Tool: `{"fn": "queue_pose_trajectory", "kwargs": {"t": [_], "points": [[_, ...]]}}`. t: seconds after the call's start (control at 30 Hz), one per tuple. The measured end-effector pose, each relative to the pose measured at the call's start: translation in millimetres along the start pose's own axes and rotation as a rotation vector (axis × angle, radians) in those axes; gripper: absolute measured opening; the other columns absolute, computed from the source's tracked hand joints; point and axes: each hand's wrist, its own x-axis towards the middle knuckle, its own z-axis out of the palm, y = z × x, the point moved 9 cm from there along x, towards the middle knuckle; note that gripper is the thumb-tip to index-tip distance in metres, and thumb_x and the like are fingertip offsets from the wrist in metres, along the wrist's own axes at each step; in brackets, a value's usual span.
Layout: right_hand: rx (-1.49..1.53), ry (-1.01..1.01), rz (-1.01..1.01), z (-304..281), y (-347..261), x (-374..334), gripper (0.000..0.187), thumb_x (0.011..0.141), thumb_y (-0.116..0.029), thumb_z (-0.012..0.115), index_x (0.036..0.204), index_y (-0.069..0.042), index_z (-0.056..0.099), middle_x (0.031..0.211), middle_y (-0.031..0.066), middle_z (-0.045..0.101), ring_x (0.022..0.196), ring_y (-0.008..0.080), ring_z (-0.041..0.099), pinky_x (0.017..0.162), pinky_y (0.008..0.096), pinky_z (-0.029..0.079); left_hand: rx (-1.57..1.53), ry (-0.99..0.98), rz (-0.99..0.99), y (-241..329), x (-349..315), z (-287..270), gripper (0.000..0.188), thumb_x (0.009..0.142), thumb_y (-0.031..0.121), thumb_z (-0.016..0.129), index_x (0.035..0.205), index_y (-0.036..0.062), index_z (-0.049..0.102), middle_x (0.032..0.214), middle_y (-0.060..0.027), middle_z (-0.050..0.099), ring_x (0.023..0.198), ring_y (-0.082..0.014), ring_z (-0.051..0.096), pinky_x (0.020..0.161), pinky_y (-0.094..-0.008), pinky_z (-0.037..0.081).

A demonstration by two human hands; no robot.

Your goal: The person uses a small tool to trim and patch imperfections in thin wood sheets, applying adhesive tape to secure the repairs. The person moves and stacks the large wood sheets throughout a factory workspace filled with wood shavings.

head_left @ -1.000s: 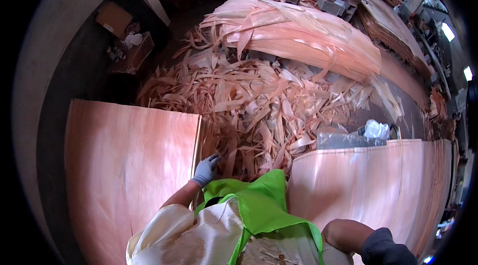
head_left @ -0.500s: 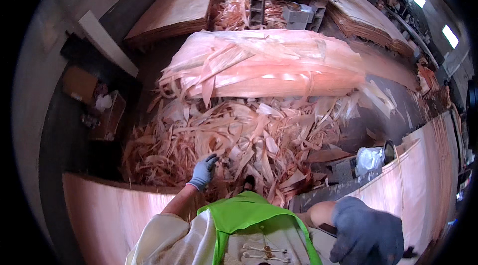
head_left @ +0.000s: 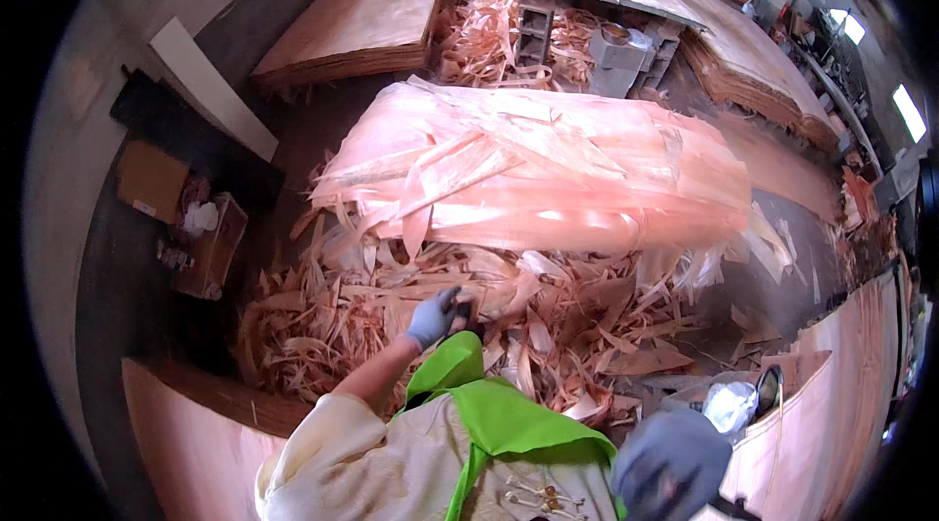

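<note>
My left hand point(head_left: 430, 318), in a pale blue-grey glove with dark fingertips, reaches forward over the loose wood veneer strips point(head_left: 333, 325) on the floor. Its fingers are stretched out and look apart, with no held thing showing. The green apron point(head_left: 518, 416) bulges beside that wrist. My right hand point(head_left: 670, 462), in a darker grey glove, is closed low at the right, in front of my body. A thin black piece juts from its lower side; the glove hides the rest. Farther ahead lies a broad stack of pinkish veneer sheets point(head_left: 567, 164) with torn strips on top.
Curved veneer sheets stand near me at the left point(head_left: 196, 423) and right point(head_left: 831, 404). A clear plastic bag point(head_left: 729, 406) sits by the right one. Farther off are a flat veneer stack point(head_left: 357, 17) and grey blocks point(head_left: 618, 61). Cardboard boxes point(head_left: 152, 177) stand left.
The view has shifted, and the veneer stack sits lower in it. My left hand has moved up and right. My right hand has moved left, still closed. The apron has lifted beside my left wrist.
</note>
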Motion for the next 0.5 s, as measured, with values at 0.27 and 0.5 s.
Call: {"fn": "queue_pose_trajectory", "kwargs": {"t": [0.27,0.5], "points": [[-0.033,1.363,0.725,-194.4,199.8,-232.3,0.007,0.083,-0.007,0.056,0.086,-0.001,0.057,0.103,0.0222,0.059,0.053,0.0176,0.054,0.054,0.0254,0.047,-1.071,-0.019,-0.198,-1.2,310.0,-12.9,0.06,0.087,0.013,0.053,0.142,0.0172,0.031,0.115,-0.0013,0.042,0.094,-0.0146,0.046,0.076,-0.0321,0.045],[0.219,1.677,1.078,-291.1,356.5,-334.4,0.016,0.082,-0.008,0.056,0.098,-0.007,0.06,0.098,0.0108,0.065,0.043,0.0096,0.044,0.039,0.0236,0.035,-1.283,-0.047,-0.501,-47.8,446.7,15.3,0.042,0.086,0.016,0.053,0.128,0.017,0.052,0.088,0.0016,0.057,0.07,-0.009,0.049,0.062,-0.0257,0.043]]}}
